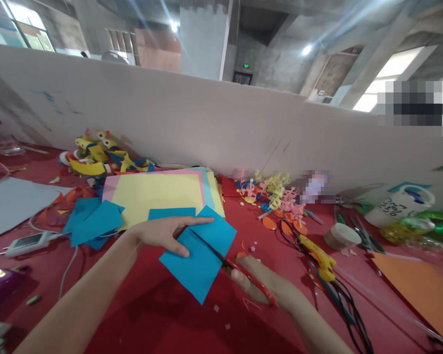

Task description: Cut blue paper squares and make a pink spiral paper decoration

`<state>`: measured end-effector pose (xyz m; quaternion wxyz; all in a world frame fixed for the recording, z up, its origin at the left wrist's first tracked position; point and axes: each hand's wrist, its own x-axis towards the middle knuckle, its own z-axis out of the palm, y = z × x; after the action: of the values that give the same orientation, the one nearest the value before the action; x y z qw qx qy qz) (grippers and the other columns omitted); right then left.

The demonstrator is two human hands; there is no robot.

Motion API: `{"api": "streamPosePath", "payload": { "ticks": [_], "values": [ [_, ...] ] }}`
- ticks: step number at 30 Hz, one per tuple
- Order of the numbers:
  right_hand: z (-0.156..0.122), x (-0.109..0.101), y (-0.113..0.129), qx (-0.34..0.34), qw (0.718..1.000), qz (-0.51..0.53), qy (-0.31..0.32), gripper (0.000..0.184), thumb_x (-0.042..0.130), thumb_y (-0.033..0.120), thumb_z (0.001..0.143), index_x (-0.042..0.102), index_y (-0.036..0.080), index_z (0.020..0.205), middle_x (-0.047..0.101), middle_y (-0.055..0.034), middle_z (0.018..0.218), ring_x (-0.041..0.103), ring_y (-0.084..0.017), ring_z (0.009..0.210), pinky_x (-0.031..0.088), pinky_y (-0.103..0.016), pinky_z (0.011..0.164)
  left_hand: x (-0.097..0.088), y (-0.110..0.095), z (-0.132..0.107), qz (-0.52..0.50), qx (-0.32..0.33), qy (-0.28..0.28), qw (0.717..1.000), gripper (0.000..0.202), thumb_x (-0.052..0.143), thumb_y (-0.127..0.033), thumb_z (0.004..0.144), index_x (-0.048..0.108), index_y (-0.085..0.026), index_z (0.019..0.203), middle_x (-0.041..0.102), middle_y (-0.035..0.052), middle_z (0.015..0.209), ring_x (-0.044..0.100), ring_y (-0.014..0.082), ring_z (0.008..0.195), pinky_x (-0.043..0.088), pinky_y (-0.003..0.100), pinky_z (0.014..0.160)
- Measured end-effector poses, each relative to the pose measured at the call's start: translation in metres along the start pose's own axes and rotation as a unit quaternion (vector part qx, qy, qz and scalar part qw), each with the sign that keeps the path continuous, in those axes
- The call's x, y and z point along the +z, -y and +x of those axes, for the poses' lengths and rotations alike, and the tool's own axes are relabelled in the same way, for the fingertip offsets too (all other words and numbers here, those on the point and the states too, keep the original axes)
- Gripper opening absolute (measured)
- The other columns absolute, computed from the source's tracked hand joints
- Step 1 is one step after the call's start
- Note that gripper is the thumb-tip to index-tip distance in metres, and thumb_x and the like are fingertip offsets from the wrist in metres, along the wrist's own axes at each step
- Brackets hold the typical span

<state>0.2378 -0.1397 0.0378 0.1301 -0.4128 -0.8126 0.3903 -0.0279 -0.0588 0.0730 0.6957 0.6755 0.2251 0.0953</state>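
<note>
No word can be read with certainty. On the white bucket at the right, characters are handwritten in black in two rows; the strokes are bold, but they are too distorted to be spelled out. Farther back, a green sign is lit above a dark doorway; its lettering is too small to be made out. On the partition, blue strokes are seen at the left and thin dark lines nearer the middle; no letters can be recognised in either.
</note>
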Motion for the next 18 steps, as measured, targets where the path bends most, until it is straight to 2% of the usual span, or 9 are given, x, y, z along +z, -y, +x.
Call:
{"api": "streamPosePath", "payload": {
  "ticks": [5,9,13,18],
  "values": [
    [0.001,0.000,0.001,-0.020,0.999,0.038,-0.008,0.064,0.019,0.079,0.076,0.036,0.019,0.063,0.037,0.0031,0.056,0.033,-0.009,0.051,0.025,-0.021,0.044,0.001,-0.003,0.000,0.001,-0.009,-0.004,1.000,0.081,0.074,-0.021,0.069,0.032,-0.034,0.137,0.039,0.0036,0.143,0.036,0.0292,0.129,0.040,0.040,0.098],
    [-0.004,-0.005,0.013,-0.004,0.995,0.088,0.040,0.062,0.018,0.073,0.081,0.040,0.019,0.061,0.049,-0.0004,0.054,0.048,-0.011,0.049,0.037,-0.021,0.047,0.003,-0.003,0.001,0.006,-0.011,-0.002,1.000,0.082,0.073,-0.021,0.069,0.031,-0.033,0.138,0.039,0.0038,0.143,0.037,0.0281,0.129,0.039,0.039,0.099],
    [-0.008,-0.010,0.022,-0.008,0.997,0.070,0.044,0.056,0.023,0.067,0.085,0.044,0.019,0.064,0.058,-0.0052,0.064,0.056,-0.015,0.059,0.043,-0.024,0.054,0.004,-0.001,0.004,0.013,-0.008,0.003,1.000,0.084,0.074,-0.020,0.068,0.031,-0.032,0.138,0.039,0.0044,0.143,0.036,0.0277,0.130,0.037,0.040,0.101],
    [-0.007,-0.007,0.016,-0.017,0.997,0.063,0.042,0.050,0.028,0.063,0.087,0.046,0.019,0.071,0.058,-0.0031,0.064,0.056,-0.015,0.057,0.041,-0.023,0.051,0.008,0.002,0.008,-0.011,-0.006,0.030,0.999,0.084,0.074,-0.022,0.069,0.029,-0.029,0.139,0.040,0.0061,0.143,0.038,0.0271,0.129,0.039,0.039,0.099]
  ]
}}
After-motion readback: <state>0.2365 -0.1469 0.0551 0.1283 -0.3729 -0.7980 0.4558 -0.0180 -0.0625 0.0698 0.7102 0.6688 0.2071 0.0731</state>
